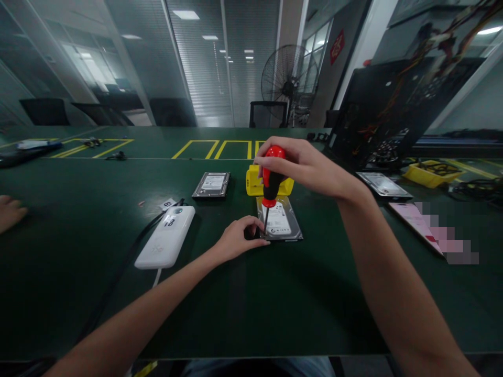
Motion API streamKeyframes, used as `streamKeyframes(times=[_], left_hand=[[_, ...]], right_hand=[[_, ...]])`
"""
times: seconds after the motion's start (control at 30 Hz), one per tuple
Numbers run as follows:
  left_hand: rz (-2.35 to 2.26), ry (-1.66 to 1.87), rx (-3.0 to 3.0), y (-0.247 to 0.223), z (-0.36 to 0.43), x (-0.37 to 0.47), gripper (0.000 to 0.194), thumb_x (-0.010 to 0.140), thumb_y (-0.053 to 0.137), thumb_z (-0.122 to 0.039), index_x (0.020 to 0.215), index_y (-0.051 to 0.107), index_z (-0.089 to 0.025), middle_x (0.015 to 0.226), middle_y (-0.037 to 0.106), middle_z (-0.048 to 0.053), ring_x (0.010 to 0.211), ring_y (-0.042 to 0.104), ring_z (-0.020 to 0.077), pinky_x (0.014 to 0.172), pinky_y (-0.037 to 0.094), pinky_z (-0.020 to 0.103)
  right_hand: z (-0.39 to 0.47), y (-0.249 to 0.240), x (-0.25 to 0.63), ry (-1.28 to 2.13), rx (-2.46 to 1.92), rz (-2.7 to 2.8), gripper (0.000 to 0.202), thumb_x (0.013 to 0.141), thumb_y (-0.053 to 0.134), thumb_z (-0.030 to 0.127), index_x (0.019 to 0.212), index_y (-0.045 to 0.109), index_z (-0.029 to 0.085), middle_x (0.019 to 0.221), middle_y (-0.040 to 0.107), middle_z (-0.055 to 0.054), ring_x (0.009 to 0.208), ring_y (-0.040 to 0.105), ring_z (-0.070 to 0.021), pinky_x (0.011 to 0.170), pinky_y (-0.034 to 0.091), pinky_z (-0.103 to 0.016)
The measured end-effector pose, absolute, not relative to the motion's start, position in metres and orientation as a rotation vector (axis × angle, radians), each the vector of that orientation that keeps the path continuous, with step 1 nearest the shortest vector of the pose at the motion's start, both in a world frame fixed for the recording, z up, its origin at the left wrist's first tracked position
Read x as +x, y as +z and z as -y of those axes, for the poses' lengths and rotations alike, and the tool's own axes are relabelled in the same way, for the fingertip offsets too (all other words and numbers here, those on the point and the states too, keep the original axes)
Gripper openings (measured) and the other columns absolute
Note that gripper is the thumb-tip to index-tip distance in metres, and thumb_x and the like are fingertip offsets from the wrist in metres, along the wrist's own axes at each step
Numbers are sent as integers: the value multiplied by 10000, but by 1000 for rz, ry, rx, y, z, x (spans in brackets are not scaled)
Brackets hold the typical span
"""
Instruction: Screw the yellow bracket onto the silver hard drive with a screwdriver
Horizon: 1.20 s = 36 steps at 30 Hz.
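A red and black screwdriver [272,180] stands upright in my right hand [293,159], whose fingers wrap round its handle. Its tip meets the near left corner of a silver hard drive [285,220] lying label up on the green table. At that same corner, my left hand [239,236] pinches the drive's edge between thumb and fingers. Just behind the drive sits a yellow bin [254,182], partly covered by my right hand. A second hard drive [212,185] lies farther left.
A white power bank [167,238] with a cable is on the left; another person's hand [11,213] rests at the far left edge. To the right are a third drive [383,185], a pink phone-like object [416,222], a yellow tray [430,175] and an open black computer case [393,110].
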State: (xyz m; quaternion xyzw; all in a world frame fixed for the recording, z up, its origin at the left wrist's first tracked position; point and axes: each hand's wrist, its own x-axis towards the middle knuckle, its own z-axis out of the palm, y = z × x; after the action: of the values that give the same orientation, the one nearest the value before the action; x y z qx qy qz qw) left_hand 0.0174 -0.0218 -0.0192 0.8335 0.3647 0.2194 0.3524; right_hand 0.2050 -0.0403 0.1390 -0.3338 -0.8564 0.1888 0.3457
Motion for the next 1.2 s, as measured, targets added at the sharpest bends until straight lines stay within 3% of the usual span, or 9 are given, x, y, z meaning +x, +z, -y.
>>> streamKeyframes(times=[0.2,0.33,0.57,0.73,0.87,1.03,1.2], left_hand=[[-974,539,2163,-15,25,18,359,730,666,-483,932,588,-196,844,568,5,765,516,162,668,379,279],[-970,546,2171,-16,24,19,329,732,670,-458,909,589,-193,831,562,1,756,513,157,662,376,275],[-957,559,2196,-17,24,19,320,736,669,-460,890,594,-191,838,558,1,751,514,153,658,375,274],[-953,546,2214,-16,24,19,324,744,657,-470,905,604,-194,865,566,9,762,519,159,666,381,280],[-964,543,2215,-17,23,18,328,744,655,-476,909,608,-197,876,571,15,771,522,164,676,387,284],[-950,547,2210,-18,23,18,331,739,663,-469,915,607,-195,893,578,18,785,526,164,680,394,282],[-927,561,2197,-18,23,18,322,742,666,-461,905,602,-191,899,585,17,795,540,163,693,404,284]], right_hand=[[44,138,199,401,-947,2215,312,889,472,462,902,544,158,820,537,-21,715,456,-110,681,383,-268],[48,140,199,361,-1020,2197,337,936,370,438,879,540,152,804,540,-33,703,470,-121,674,386,-283],[46,138,201,287,-962,2225,330,954,334,360,1201,465,185,885,585,-23,744,516,-135,708,401,-293],[42,136,200,100,-1001,2219,282,948,353,343,1114,524,191,843,585,-24,727,502,-140,721,388,-305],[43,138,201,10,-1007,2212,273,933,378,310,1042,578,160,944,594,-63,836,521,-165,788,392,-326],[47,140,204,51,-969,2231,319,930,353,257,1132,580,159,1110,559,-87,986,529,-194,900,394,-367],[48,140,204,105,-929,2251,352,934,375,289,1228,517,157,1172,574,-96,1008,533,-197,920,399,-388]])
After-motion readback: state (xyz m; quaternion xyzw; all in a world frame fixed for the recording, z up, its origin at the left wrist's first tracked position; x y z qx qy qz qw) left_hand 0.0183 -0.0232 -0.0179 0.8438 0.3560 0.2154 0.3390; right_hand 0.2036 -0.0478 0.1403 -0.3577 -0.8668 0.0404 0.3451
